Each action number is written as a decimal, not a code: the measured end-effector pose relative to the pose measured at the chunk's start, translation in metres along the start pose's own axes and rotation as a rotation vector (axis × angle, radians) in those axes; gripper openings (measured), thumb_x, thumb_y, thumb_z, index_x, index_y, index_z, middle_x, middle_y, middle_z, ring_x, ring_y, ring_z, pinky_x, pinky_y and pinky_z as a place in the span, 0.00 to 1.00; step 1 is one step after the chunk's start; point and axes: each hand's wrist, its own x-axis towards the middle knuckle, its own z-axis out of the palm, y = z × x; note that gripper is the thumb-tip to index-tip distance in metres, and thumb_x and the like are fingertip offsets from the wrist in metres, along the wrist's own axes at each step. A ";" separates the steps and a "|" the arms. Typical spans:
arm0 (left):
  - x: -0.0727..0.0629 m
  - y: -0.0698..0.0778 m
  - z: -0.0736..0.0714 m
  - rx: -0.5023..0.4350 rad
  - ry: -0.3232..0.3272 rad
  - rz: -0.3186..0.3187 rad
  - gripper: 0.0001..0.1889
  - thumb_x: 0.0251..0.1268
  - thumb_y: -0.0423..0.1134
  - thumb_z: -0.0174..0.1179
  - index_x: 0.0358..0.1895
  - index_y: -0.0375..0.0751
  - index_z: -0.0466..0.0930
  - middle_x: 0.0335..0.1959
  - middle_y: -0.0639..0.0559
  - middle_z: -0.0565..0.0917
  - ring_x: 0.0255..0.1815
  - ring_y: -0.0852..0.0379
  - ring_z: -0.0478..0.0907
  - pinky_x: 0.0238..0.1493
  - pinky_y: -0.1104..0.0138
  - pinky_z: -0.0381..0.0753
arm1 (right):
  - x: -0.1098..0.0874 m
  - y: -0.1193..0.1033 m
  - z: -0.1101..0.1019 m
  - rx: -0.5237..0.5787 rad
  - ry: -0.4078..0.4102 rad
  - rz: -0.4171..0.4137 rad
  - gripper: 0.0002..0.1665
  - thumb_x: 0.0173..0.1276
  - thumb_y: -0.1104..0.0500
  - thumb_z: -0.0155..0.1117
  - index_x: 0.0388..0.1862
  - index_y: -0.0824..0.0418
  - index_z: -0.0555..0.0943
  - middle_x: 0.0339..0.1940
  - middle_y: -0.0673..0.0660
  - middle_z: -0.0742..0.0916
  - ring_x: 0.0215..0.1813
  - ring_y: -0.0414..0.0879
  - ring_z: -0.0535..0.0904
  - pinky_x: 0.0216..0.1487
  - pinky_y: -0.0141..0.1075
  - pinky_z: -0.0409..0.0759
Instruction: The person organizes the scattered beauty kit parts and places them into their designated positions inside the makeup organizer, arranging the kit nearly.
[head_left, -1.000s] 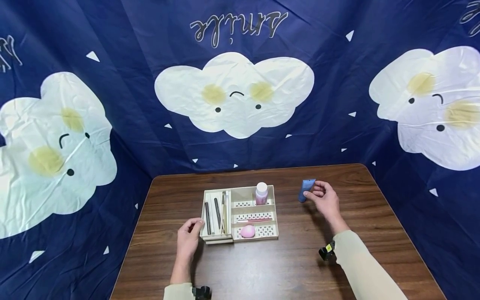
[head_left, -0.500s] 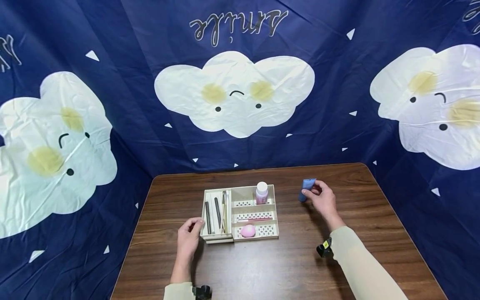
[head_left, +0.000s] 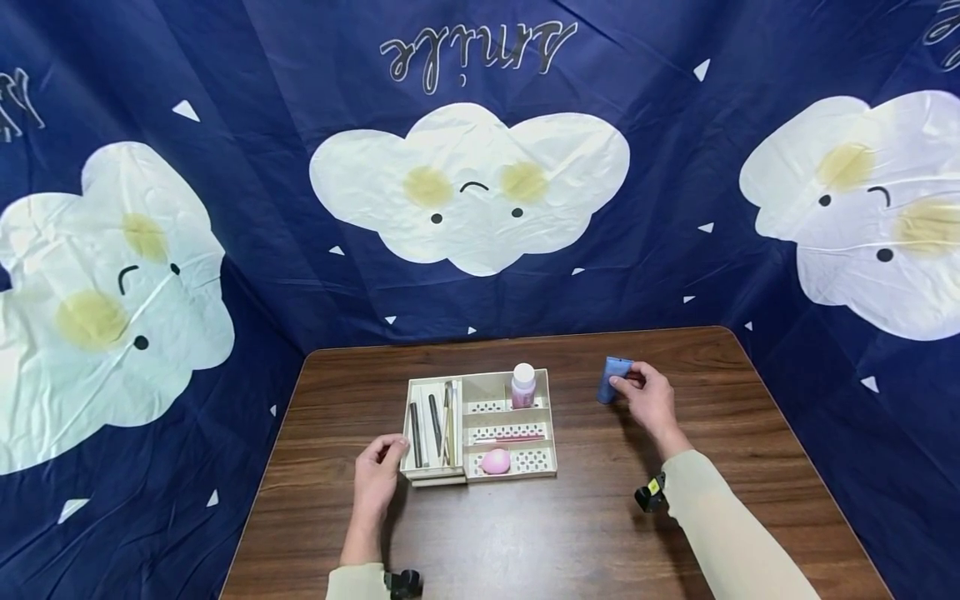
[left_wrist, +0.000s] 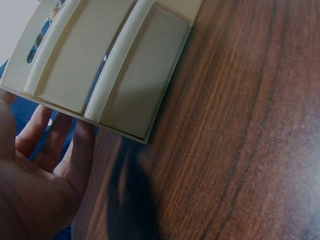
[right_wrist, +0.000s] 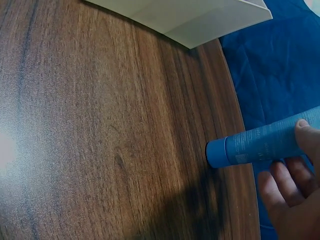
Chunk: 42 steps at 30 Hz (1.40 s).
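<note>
A blue squeeze tube stands cap down on the table, right of the organizer. My right hand pinches its upper part between thumb and fingers. In the right wrist view the tube's cap touches the wood or sits just over it; I cannot tell which. At the left, my left hand holds the near left side of a cream plastic organizer, thumb and forefinger at its rim. The left wrist view shows the fingers of that hand against the side wall. Their tips are partly hidden.
Inside the organizer are a pink bottle with a white cap, a thin red stick, a pink sponge and several slim pens and brushes. A blue cloth with clouds hangs behind the wooden table.
My right forearm and wrist have shifted slightly, and the right fingers have moved a little around the tube. The tube stays in about the same place. The left hand and organizer have not moved.
</note>
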 end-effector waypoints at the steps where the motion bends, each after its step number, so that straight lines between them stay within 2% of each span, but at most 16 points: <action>1: 0.000 0.000 0.000 0.003 0.001 0.001 0.08 0.69 0.34 0.65 0.44 0.31 0.87 0.30 0.63 0.83 0.32 0.64 0.75 0.33 0.73 0.74 | 0.000 0.000 0.000 0.002 0.001 0.000 0.22 0.70 0.54 0.72 0.55 0.66 0.81 0.51 0.67 0.88 0.53 0.57 0.86 0.53 0.39 0.79; 4: 0.000 0.000 0.000 0.010 0.005 -0.002 0.08 0.69 0.34 0.65 0.44 0.32 0.87 0.30 0.63 0.83 0.32 0.64 0.75 0.34 0.73 0.74 | 0.000 0.001 0.000 0.001 0.003 0.000 0.21 0.70 0.53 0.72 0.54 0.66 0.81 0.50 0.67 0.88 0.52 0.56 0.86 0.51 0.38 0.80; 12: 0.000 0.000 0.002 -0.004 0.006 -0.008 0.08 0.69 0.34 0.65 0.44 0.31 0.87 0.28 0.60 0.82 0.29 0.63 0.73 0.30 0.72 0.73 | 0.000 0.002 -0.002 0.010 0.020 -0.016 0.20 0.70 0.54 0.73 0.53 0.66 0.82 0.49 0.67 0.89 0.50 0.55 0.86 0.41 0.27 0.78; 18: 0.000 0.001 0.003 -0.009 0.010 -0.007 0.08 0.69 0.33 0.65 0.43 0.31 0.87 0.29 0.60 0.82 0.30 0.64 0.74 0.31 0.73 0.73 | -0.001 -0.003 -0.005 0.009 0.024 -0.042 0.20 0.69 0.54 0.74 0.52 0.65 0.83 0.49 0.65 0.90 0.49 0.53 0.87 0.40 0.26 0.77; 23: 0.000 0.001 0.001 -0.016 0.006 -0.015 0.08 0.68 0.34 0.65 0.43 0.31 0.87 0.29 0.61 0.83 0.30 0.64 0.74 0.31 0.73 0.74 | -0.002 -0.011 -0.006 0.022 0.041 -0.066 0.18 0.67 0.55 0.75 0.50 0.63 0.83 0.46 0.63 0.90 0.45 0.45 0.85 0.41 0.24 0.77; 27: 0.000 0.001 -0.002 -0.017 -0.012 -0.044 0.09 0.69 0.34 0.65 0.45 0.31 0.87 0.28 0.62 0.82 0.29 0.64 0.74 0.30 0.73 0.74 | -0.003 -0.019 -0.006 0.053 0.064 -0.099 0.17 0.66 0.57 0.76 0.48 0.64 0.84 0.44 0.62 0.89 0.41 0.39 0.82 0.40 0.21 0.75; 30: -0.002 0.007 -0.003 -0.007 -0.030 -0.064 0.09 0.70 0.34 0.64 0.46 0.30 0.87 0.28 0.63 0.82 0.29 0.65 0.74 0.30 0.72 0.75 | -0.004 -0.026 -0.005 0.097 0.078 -0.128 0.17 0.64 0.59 0.77 0.48 0.65 0.85 0.43 0.63 0.89 0.39 0.36 0.80 0.41 0.18 0.74; 37: -0.016 0.038 -0.004 0.036 -0.050 -0.034 0.10 0.70 0.33 0.63 0.46 0.27 0.86 0.30 0.60 0.82 0.30 0.65 0.74 0.32 0.72 0.76 | -0.003 -0.042 -0.006 0.135 0.100 -0.191 0.16 0.62 0.60 0.79 0.46 0.66 0.86 0.40 0.63 0.89 0.36 0.30 0.79 0.41 0.17 0.75; 42: -0.017 0.042 -0.004 0.036 -0.052 -0.014 0.12 0.71 0.34 0.63 0.49 0.27 0.85 0.34 0.58 0.84 0.33 0.66 0.75 0.34 0.72 0.75 | -0.003 -0.054 -0.009 0.144 0.102 -0.235 0.16 0.61 0.59 0.79 0.44 0.65 0.86 0.38 0.61 0.88 0.36 0.30 0.79 0.41 0.17 0.75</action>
